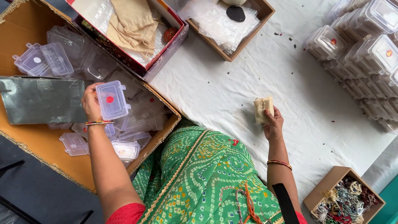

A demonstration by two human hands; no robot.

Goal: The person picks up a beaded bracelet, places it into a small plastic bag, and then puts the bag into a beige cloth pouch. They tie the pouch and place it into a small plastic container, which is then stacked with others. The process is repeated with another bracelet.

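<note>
A small clear plastic box (112,100) with a red dot on its lid is held up over the big cardboard carton (25,25) at the left, gripped along its left edge by the left hand (92,103), whose fingers are closed round it. Under and around it the carton holds a loose heap of empty clear boxes (58,56) of the same kind and a dark grey sheet (39,99).

Over at the right, the right hand (273,124) is raised above the white cloth (232,91), its fingers clasped on a small folded beige pouch (263,108).

Farther off lies a red-edged box (174,20) with more beige cloth, and beside it a brown tray of clear bags (248,35). Stacks of filled clear boxes (365,45) line the far right. A small brown box of beads and jewellery (327,182) sits at the near right, beside the person's green patterned garment (199,174).
</note>
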